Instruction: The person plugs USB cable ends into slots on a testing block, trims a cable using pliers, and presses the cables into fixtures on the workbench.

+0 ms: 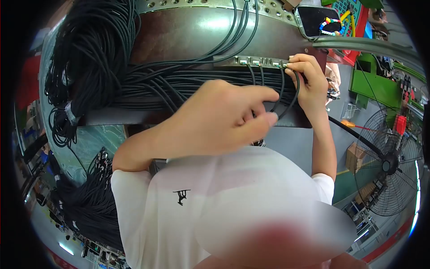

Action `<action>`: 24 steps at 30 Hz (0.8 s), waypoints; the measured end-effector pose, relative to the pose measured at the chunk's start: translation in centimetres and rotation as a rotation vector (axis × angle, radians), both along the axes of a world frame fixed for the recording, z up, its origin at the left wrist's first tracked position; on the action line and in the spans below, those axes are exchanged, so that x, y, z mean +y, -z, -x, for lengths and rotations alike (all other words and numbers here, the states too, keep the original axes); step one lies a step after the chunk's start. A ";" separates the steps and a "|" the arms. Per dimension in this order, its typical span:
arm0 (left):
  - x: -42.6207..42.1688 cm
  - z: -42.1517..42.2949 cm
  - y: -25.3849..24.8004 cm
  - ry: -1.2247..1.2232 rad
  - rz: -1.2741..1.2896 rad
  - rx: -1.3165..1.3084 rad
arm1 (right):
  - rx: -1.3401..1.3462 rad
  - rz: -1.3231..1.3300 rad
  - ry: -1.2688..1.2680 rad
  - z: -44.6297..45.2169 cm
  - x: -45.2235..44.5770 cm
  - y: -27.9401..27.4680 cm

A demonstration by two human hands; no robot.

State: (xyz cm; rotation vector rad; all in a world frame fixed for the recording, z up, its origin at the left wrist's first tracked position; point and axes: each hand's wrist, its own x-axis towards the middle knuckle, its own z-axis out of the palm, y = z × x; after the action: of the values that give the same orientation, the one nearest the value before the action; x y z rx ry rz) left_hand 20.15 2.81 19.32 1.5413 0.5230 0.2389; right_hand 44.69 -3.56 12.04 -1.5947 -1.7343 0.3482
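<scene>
A metal strip fixture [219, 59] lies on the dark brown work surface, with several black cables' metal connector ends [256, 61] seated along it. At its right end, my right hand [310, 83] is closed, fingertips pinching a cable connector [285, 65]; its black cable [295, 92] curves down toward my other hand. My left hand [235, 114] reaches across from the left, over the cables. Its index finger and thumb are apart, with black cable visible between them, and the other fingers are curled. Whether the thumb touches the cable is hard to see.
A large bundle of black cables [96, 49] hangs at the left, and more cables lie beneath at lower left. A perforated metal strip [179, 4] runs along the back. A phone [311, 20] and bead bracelet sit at upper right. A fan [387, 166] stands at right.
</scene>
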 end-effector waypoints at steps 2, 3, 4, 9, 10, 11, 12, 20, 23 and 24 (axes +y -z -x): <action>1.8 1.1 0.3 -0.045 -0.050 -0.016 | -0.023 0.026 -0.031 0.1 0.5 -0.9; 2.4 1.5 0.6 -0.118 0.112 -0.061 | -0.088 0.095 -0.053 0.1 0.7 -1.6; 4.0 1.7 0.4 -0.095 0.152 -0.004 | -0.156 0.156 -0.075 -0.1 0.9 -1.9; 13.9 -1.8 6.2 -0.638 0.254 -0.174 | 0.002 0.346 -0.149 -1.2 1.6 -2.6; 15.9 -3.6 6.9 -0.752 0.481 -0.291 | 0.004 0.503 -0.246 -2.1 2.6 -4.0; 17.1 -4.7 7.6 -0.515 0.044 -0.218 | 0.066 0.516 -0.373 -3.0 4.1 -4.6; 17.3 -5.5 8.4 -0.265 -0.377 -0.133 | 0.127 0.534 -0.497 -3.7 6.0 -4.9; 15.0 -8.6 10.7 -0.374 0.821 -0.540 | -0.223 0.086 0.177 -3.4 24.1 -0.6; 14.3 -7.3 7.8 -0.169 0.985 -0.627 | -0.206 0.067 0.293 -3.4 24.1 0.6; 14.0 -7.5 7.6 -0.224 0.909 -0.580 | -0.169 0.076 0.334 -3.6 23.6 0.5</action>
State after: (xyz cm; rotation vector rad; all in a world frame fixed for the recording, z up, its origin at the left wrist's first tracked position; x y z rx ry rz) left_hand 27.70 16.80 11.69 0.4862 0.2668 0.5152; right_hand 48.33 20.08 11.49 -1.9797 -1.5529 0.1185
